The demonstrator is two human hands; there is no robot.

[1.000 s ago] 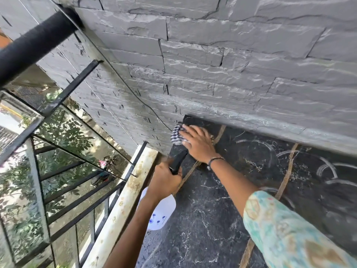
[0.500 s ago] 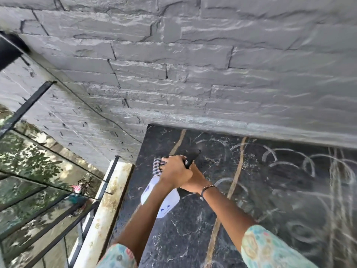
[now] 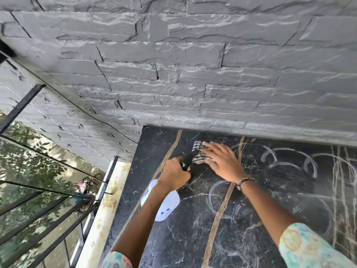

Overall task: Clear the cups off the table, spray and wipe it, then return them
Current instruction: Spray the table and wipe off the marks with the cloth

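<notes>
**Against the stone wall: cloth pressed flat, spray bottle gripped**

Near the far left corner of the black marble-patterned tabletop, a small checked black-and-white cloth is pressed down by the right hand, whose fingers are laid out straight and flat across it. The cloth lies close to the rough grey stone wall that the tabletop butts against. Just beside it, touching or nearly touching its left edge, the black spray head of a white plastic spray bottle is gripped by the left hand, fingers curled tightly round the neck. The bottle's pale body, marked with small blue motifs, hangs below the wrist over the tabletop; what it holds cannot be made out through the plastic. A dark bracelet is worn on the right wrist, and patterned turquoise sleeves are seen at the lower edge. Two tan veins and whitish circular streaks are seen on the surface, the streaks to the right of the hands. No cups are in view. To the left, a black metal railing and green foliage are visible.
</notes>
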